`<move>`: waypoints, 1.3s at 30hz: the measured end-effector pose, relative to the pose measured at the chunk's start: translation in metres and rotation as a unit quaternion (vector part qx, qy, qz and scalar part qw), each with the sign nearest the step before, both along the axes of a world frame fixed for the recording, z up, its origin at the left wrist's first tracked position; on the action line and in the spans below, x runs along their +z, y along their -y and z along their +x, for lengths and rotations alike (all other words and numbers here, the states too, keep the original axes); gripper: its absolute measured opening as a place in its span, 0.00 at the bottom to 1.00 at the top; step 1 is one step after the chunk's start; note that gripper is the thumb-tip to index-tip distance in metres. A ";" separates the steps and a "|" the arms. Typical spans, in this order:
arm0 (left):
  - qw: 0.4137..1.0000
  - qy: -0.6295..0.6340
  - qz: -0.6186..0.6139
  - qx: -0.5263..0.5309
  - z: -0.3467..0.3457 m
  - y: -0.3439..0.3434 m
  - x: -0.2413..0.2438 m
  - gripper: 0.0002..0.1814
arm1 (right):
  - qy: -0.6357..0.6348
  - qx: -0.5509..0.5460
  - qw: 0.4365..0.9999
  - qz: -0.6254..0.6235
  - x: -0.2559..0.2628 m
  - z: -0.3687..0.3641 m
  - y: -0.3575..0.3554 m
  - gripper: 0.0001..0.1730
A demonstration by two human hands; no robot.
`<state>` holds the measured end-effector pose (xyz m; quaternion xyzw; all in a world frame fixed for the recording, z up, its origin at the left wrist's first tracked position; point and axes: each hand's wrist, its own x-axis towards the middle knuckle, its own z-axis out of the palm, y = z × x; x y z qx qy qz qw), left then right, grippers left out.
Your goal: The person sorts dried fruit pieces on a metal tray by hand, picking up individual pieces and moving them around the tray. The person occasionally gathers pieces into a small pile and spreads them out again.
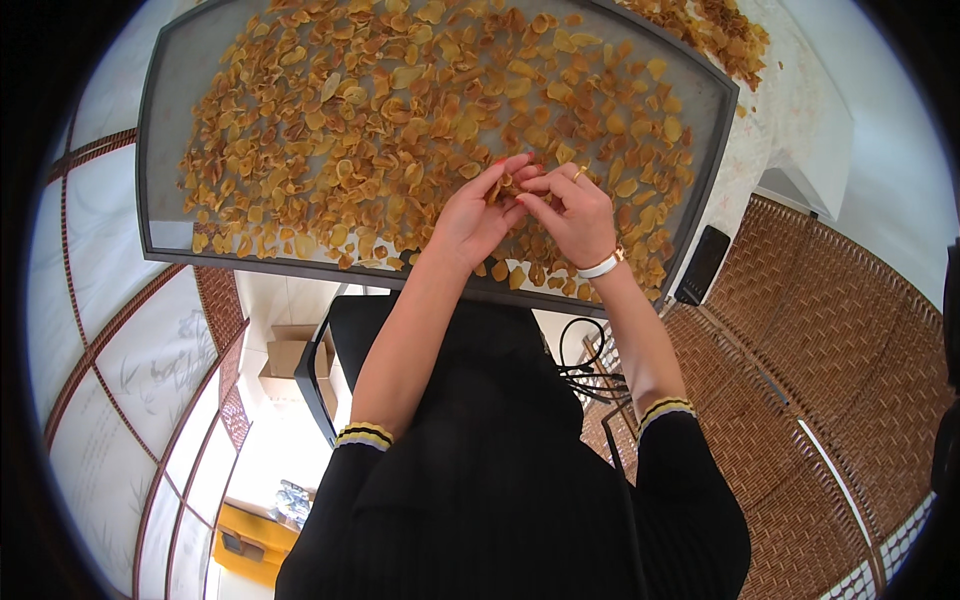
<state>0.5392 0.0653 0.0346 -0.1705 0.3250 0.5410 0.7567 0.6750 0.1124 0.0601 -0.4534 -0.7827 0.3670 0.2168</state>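
My left hand is turned palm up, with a few dried amber slices held at its fingers. My right hand meets it from the right, thumb and fingertips pinching at the same slices. Both hands are above the near right part of a wide tray with a dark raised frame and a greyish, partly see-through bottom. Many thin, curled dried slices are spread over it, yellow to brown. Fingers cover part of what is held, so its exact amount is hidden.
Beyond the tray's far right corner lies a heap of similar slices. A black handheld device rests by the right rim. Black cables hang below the near edge. Woven panels stand right; a cardboard box is low left.
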 end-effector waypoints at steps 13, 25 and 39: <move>1.000 0.011 0.010 0.023 -0.010 -0.003 -0.022 0.17 | -0.088 -0.135 0.985 -0.061 -0.021 -0.001 -0.088 0.08; 1.000 -0.003 0.006 0.019 -0.013 -0.007 -0.022 0.17 | 0.252 -0.188 0.928 0.198 -0.073 -0.005 -0.202 0.11; 0.999 -0.021 -0.002 0.032 -0.006 -0.012 -0.014 0.20 | 0.074 0.137 0.988 -0.001 -0.002 -0.018 -0.034 0.11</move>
